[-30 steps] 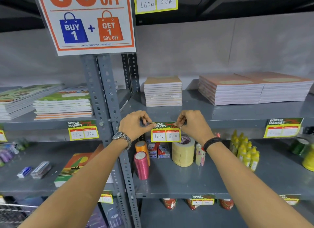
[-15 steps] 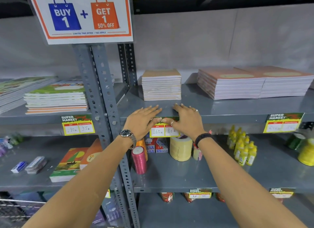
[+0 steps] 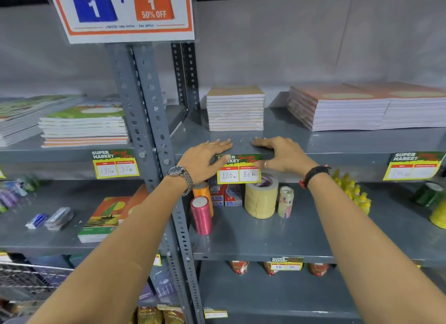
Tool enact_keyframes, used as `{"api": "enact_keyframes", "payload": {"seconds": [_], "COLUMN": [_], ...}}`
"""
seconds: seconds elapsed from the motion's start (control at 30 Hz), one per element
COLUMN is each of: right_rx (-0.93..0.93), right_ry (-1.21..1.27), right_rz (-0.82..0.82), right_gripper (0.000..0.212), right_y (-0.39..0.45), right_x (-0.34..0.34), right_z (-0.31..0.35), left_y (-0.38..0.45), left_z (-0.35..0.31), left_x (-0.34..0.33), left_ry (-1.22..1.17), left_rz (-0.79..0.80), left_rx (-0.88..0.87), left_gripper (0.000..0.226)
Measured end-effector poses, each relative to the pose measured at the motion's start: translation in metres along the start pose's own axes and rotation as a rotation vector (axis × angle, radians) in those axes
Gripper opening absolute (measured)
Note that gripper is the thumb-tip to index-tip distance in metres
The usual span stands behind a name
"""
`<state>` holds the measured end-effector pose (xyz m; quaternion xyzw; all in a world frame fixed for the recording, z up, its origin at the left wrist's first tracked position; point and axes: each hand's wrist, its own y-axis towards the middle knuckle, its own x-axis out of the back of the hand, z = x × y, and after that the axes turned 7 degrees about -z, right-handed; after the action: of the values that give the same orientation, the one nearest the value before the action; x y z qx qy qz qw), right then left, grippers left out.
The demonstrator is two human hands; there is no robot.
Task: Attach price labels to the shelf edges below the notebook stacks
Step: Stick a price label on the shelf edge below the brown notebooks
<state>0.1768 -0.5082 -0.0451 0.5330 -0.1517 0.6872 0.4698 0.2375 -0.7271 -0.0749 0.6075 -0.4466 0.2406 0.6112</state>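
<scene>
A yellow and green price label (image 3: 239, 171) reading 160 and 80 hangs on the front edge of the grey shelf (image 3: 337, 152), below a small stack of tan notebooks (image 3: 235, 109). My left hand (image 3: 202, 162) lies flat over the shelf edge, its thumb on the label's upper left corner. My right hand (image 3: 280, 157) lies flat the same way, thumb on the label's upper right corner. Both hands have fingers spread on the shelf top. Two wide orange notebook stacks (image 3: 362, 106) lie to the right, above another label (image 3: 412, 165).
A grey perforated upright (image 3: 147, 121) stands left of my hands. Green-covered notebooks (image 3: 84, 125) sit on the left shelf above a 190/95 label (image 3: 114, 164). Tape rolls (image 3: 260, 198), a pink spool (image 3: 201, 215) and yellow bottles (image 3: 352, 191) fill the shelf below. A promo sign (image 3: 125, 10) hangs overhead.
A second ago both hands pinched the label's top corners at the shelf edge. They have since flattened over the edge and now have moved slightly apart, thumbs pressing the label's corners.
</scene>
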Motion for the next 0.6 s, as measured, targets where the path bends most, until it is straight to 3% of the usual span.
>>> {"api": "enact_keyframes", "payload": {"seconds": [0.1, 0.23, 0.47, 0.6], "right_rx": [-0.044, -0.058, 0.008, -0.010], "right_ry": [0.075, 0.002, -0.034, -0.030], "right_rz": [-0.097, -0.343, -0.436, -0.419], "right_gripper": [0.073, 0.064, 0.076, 0.065], "right_y": [-0.003, -0.005, -0.003, -0.001], "right_x": [-0.005, -0.031, -0.041, -0.042], "right_z": [0.004, 0.006, 0.001, -0.002], "left_y": [0.000, 0.000, 0.002, 0.003], "left_z": [-0.008, -0.010, -0.008, -0.007], "left_x": [-0.009, -0.020, -0.021, -0.015], "left_ry": [-0.024, -0.016, 0.001, -0.003], "left_rz": [-0.158, -0.319, -0.306, -0.310], "left_rx": [0.098, 0.144, 0.105, 0.090], "left_gripper": [0.056, 0.048, 0.046, 0.042]}}
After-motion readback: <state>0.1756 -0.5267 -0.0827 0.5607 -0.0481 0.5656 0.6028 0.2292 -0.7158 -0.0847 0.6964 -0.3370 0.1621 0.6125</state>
